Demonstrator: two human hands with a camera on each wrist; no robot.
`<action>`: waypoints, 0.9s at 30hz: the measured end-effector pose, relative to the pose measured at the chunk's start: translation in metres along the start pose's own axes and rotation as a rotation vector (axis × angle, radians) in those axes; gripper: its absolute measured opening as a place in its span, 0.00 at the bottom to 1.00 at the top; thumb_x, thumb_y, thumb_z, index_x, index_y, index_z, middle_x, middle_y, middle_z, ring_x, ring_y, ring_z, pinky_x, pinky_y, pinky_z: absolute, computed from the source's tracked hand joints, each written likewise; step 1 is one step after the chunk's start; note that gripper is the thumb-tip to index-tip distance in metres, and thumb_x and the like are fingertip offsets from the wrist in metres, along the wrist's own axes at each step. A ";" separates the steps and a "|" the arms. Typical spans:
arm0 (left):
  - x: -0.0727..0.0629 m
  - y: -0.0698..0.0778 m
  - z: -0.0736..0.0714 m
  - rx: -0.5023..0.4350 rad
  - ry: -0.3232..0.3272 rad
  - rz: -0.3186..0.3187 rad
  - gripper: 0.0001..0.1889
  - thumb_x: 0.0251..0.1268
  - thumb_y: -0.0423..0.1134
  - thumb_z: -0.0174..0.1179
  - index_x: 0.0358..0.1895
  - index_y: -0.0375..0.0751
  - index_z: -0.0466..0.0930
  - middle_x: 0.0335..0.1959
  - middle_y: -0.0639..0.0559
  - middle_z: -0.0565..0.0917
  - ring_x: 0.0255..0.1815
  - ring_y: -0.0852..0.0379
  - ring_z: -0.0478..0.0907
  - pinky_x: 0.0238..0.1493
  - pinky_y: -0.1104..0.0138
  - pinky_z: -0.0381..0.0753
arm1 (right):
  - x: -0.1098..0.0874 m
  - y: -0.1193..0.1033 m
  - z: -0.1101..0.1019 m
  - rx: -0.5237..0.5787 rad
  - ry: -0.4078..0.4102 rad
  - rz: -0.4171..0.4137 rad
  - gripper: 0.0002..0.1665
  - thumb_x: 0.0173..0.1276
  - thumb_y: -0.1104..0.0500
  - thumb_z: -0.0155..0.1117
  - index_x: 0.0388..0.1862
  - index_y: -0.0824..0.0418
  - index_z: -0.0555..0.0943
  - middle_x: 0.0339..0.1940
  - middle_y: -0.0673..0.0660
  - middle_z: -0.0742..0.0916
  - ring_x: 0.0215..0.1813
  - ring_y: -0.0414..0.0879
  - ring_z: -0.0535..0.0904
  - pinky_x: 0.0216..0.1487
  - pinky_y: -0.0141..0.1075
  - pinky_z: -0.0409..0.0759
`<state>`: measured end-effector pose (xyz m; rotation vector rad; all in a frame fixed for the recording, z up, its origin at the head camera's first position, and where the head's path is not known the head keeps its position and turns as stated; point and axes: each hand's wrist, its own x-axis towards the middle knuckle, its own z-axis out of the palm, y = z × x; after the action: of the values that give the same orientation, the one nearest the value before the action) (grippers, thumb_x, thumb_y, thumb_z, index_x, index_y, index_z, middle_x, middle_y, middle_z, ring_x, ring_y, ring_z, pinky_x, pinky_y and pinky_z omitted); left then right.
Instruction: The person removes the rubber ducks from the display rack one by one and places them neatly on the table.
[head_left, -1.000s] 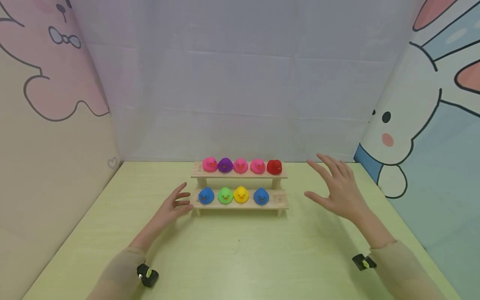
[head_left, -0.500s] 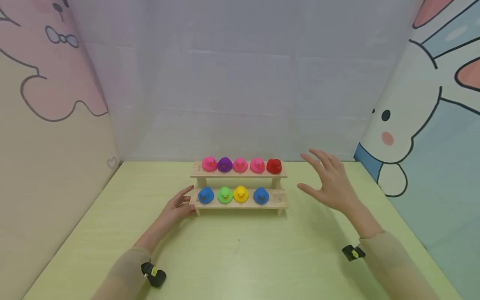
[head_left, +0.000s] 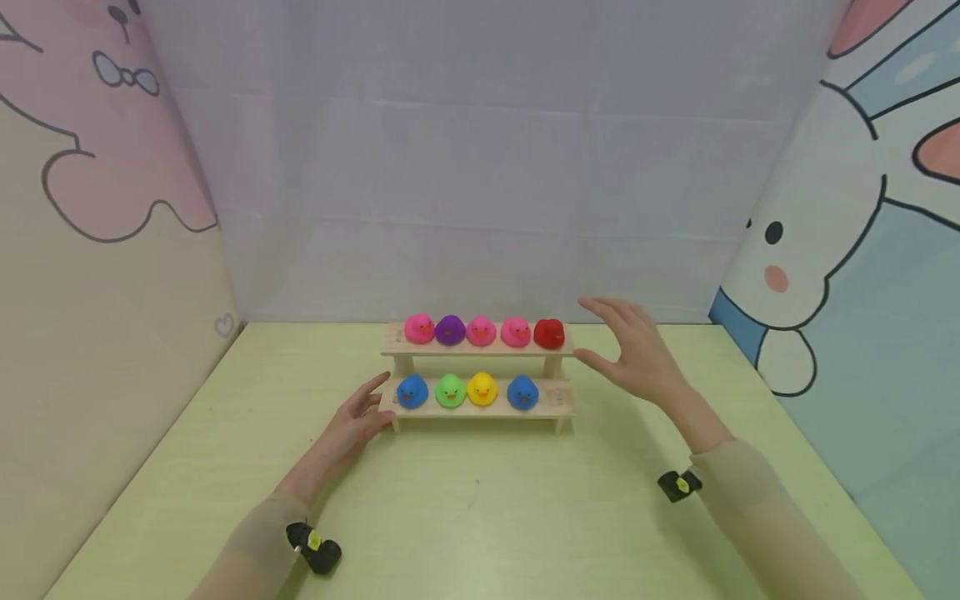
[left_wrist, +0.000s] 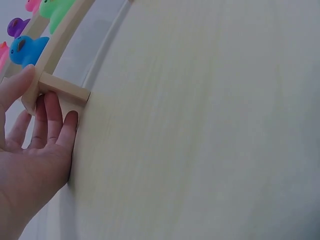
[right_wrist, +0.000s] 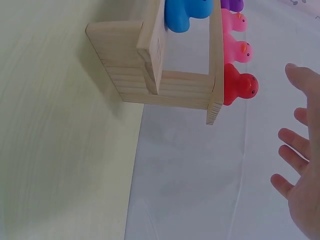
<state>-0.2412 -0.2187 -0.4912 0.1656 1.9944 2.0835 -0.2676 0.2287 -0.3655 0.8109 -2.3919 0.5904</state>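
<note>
A two-tier wooden display stand (head_left: 553, 404) holds rubber ducks in a row on each tier. My left hand (head_left: 358, 417) grips the lower tier's left end; in the left wrist view its thumb (left_wrist: 19, 86) lies at the board's end by a blue duck (left_wrist: 30, 50), with the other fingers below. My right hand (head_left: 636, 354) hovers off the upper tier's right end, fingers spread and nothing in them. Nearest to it is a red duck (head_left: 549, 333), turned sideways in the right wrist view. Three pink ducks (head_left: 482, 332) and a purple duck (head_left: 450, 330) share that tier.
On the lower tier are a green duck (head_left: 451, 391), a yellow duck (head_left: 482, 389) and another blue duck (head_left: 522, 392), with a gap right of the yellow one. A white cloth backdrop (head_left: 480, 167) rises behind the pale table (head_left: 480, 517).
My right hand has moved left toward the upper tier's right end. The left hand has moved slightly right and taken hold of the stand's lower left end. The ducks have stayed put.
</note>
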 end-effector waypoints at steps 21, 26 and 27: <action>-0.004 -0.001 0.013 0.089 0.077 -0.024 0.40 0.70 0.34 0.59 0.80 0.56 0.48 0.60 0.44 0.73 0.50 0.67 0.77 0.53 0.75 0.75 | 0.022 0.012 0.029 0.257 -0.137 0.089 0.30 0.63 0.58 0.72 0.65 0.55 0.77 0.63 0.58 0.82 0.66 0.56 0.72 0.67 0.56 0.66; -0.004 0.001 0.014 0.082 0.099 -0.044 0.40 0.70 0.33 0.59 0.80 0.58 0.49 0.60 0.43 0.74 0.50 0.66 0.78 0.53 0.75 0.75 | 0.025 0.015 0.034 0.315 -0.168 0.115 0.30 0.63 0.58 0.72 0.64 0.55 0.78 0.64 0.57 0.82 0.66 0.55 0.72 0.67 0.56 0.66; -0.005 0.001 0.014 0.083 0.106 -0.049 0.40 0.69 0.33 0.59 0.80 0.58 0.49 0.60 0.43 0.74 0.50 0.67 0.78 0.53 0.75 0.76 | 0.026 0.015 0.035 0.323 -0.172 0.114 0.29 0.63 0.58 0.72 0.64 0.56 0.78 0.64 0.57 0.83 0.66 0.55 0.73 0.67 0.55 0.66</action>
<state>-0.2334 -0.2065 -0.4886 0.0210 2.1250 2.0207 -0.3068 0.2097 -0.3795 0.8939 -2.5486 1.0099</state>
